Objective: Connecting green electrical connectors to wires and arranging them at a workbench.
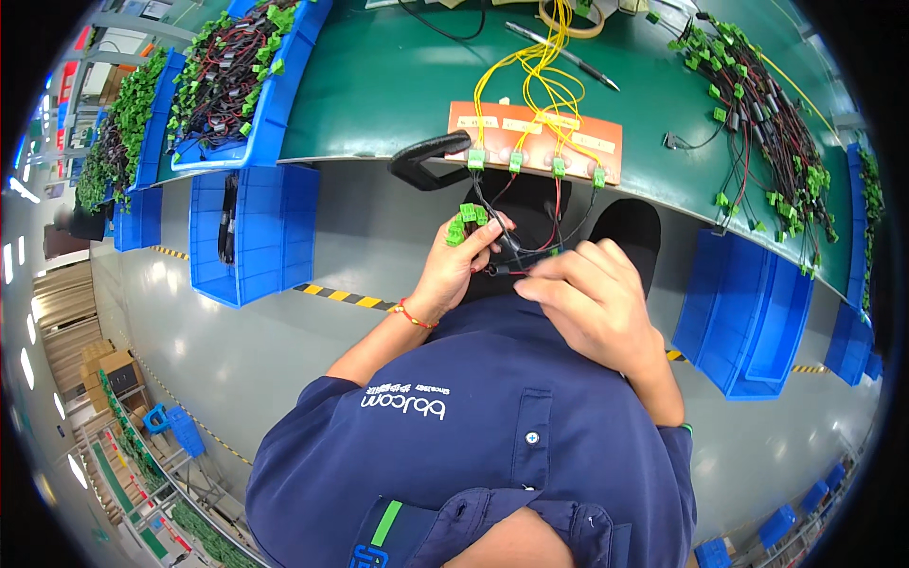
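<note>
Several green terminal connectors (465,223) on dark wires are gripped in my left hand (454,261), just off the table's front edge. Close by on the right, my right hand (595,301) has its fingers curled together beside a black cable piece (511,270); what they pinch is hidden. Black and red wires (556,210) run from around my hands up to a row of green plugs (559,167). These plugs sit along the front of an orange board (535,133) with paper labels, and yellow wires (540,71) lead away behind it.
Left of the board, a black clamp handle (428,161) juts over the edge of the green table (379,85). A pen (563,55) lies behind. Wire bundles with green connectors (757,118) lie at right; a blue bin (284,85) holds more at left. Blue bins (254,237) hang below.
</note>
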The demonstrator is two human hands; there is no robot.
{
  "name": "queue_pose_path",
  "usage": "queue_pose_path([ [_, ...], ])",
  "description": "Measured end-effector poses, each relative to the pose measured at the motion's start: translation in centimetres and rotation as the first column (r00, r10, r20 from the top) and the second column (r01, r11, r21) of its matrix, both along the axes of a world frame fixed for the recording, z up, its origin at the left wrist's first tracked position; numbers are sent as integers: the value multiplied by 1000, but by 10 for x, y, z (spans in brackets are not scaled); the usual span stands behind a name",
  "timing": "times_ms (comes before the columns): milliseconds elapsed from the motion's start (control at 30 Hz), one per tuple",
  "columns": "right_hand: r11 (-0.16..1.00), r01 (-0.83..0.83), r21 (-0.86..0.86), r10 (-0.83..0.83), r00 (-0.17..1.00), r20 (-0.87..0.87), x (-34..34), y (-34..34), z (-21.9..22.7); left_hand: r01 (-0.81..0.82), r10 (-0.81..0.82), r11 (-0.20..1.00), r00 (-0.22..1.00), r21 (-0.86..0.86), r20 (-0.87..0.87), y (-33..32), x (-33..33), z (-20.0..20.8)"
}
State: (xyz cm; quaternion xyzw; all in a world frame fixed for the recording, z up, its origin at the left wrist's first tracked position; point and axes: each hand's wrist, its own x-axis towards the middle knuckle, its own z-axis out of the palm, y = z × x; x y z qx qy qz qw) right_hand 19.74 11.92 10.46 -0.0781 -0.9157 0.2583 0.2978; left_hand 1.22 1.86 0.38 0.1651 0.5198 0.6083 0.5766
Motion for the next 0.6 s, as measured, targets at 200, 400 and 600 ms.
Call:
queue_pose_path([
  [200, 977, 136, -162, -119, 987, 108, 3, 14, -23, 69, -69, 998, 997, 12, 20, -1, 1, 6],
  [400, 799, -178, -574, 217, 976, -1, -21, -9, -57, 28, -30, 999, 998, 33, 50, -1, 3, 8],
  [600, 914, -156, -375, 156, 987, -29, -7, -5, -23, 43, -43, 999, 999, 15, -22, -7, 2, 9],
])
